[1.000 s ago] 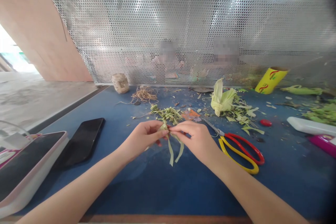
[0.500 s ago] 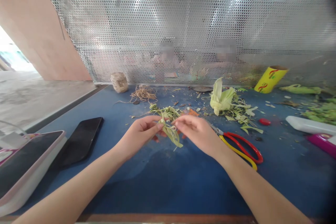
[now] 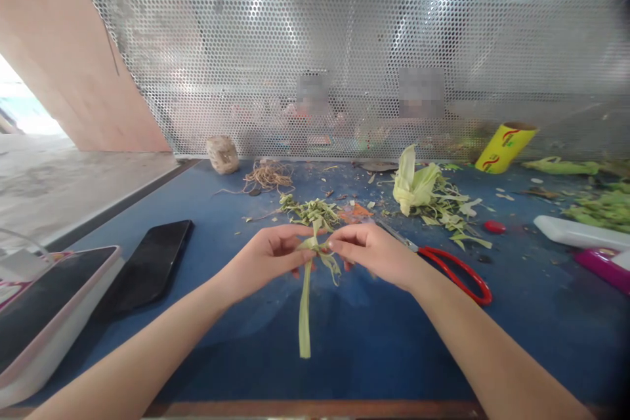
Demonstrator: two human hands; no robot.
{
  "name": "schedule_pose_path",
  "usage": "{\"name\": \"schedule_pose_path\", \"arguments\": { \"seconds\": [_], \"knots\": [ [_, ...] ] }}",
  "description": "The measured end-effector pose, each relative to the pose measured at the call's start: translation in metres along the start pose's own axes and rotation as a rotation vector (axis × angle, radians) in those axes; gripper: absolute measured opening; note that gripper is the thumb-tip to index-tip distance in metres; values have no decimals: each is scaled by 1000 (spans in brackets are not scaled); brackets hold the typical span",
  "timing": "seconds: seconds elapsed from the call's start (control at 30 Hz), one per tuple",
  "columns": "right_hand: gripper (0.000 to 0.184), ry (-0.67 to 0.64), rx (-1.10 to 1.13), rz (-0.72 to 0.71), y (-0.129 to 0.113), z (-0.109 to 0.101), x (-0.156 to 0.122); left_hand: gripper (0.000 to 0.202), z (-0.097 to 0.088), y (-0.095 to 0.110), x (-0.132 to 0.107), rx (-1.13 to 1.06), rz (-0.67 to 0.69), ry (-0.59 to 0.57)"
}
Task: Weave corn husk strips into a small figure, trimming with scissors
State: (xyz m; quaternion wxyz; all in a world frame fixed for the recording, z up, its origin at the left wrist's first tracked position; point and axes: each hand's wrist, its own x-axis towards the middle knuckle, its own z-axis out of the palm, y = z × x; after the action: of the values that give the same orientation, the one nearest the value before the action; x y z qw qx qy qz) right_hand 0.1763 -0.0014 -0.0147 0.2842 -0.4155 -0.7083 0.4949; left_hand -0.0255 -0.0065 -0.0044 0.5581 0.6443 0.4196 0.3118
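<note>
Over the blue table (image 3: 374, 348), my left hand (image 3: 268, 256) and my right hand (image 3: 377, 251) meet at their fingertips. Both pinch thin green leaf strips (image 3: 310, 275) between them. One long strip hangs straight down from the pinch toward me; a shorter curled one dangles beside it. Just behind the hands lies a small pile of cut green strips (image 3: 312, 211). The red and yellow scissors (image 3: 457, 269) lie on the table right of my right hand, partly hidden by my wrist.
A black phone (image 3: 152, 264) and a pink-edged device (image 3: 46, 308) lie at left. A leafy husk heap (image 3: 423, 193), yellow roll (image 3: 504, 147), twine (image 3: 268, 177) and white container (image 3: 575, 233) sit further back. Other people sit behind the perforated metal screen (image 3: 344, 65).
My right hand let go around half a second ago, then came back to pinch the strips again. One strip now hangs much longer and straight down.
</note>
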Motion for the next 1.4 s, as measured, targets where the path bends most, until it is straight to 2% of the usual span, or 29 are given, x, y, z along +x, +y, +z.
{"name": "schedule_pose_path", "arguments": {
  "seconds": [0.17, 0.3, 0.47, 0.57, 0.73, 0.83, 1.1, 1.2, 1.3, 1.4],
  "knots": [
    [24, 40, -111, 24, -5, -10, -4, 32, 1, 2, -2, -92, -50, -45],
    [23, 63, -179, -10, -7, -6, -4, 24, 3, 2, -2, -155, -57, -100],
    [24, 52, -233, -45, -9, 9, -5, 20, 8, -5, 1, -196, -73, 11],
    [24, 22, -262, -41, -10, 11, -8, 19, 10, -5, 1, -122, -62, 60],
    [23, -57, -315, -94, -11, 4, -10, 20, 10, -1, -2, -49, -45, 43],
    [22, -41, -343, -128, -12, -4, -10, 21, 10, 0, -3, -73, -49, 54],
    [24, -29, -395, -68, -17, -17, -13, 17, 9, 4, -5, -69, -64, 29],
    [21, -25, -343, -79, -15, -11, -11, 23, 9, 4, -7, -71, -69, 18],
    [29, -67, -243, -141, -12, 4, -7, 29, 10, 3, -7, -79, -44, -23],
    [24, -69, -125, -197, -10, 17, -3, 33, 10, 3, -6, -47, -15, -29]
  ]
}}
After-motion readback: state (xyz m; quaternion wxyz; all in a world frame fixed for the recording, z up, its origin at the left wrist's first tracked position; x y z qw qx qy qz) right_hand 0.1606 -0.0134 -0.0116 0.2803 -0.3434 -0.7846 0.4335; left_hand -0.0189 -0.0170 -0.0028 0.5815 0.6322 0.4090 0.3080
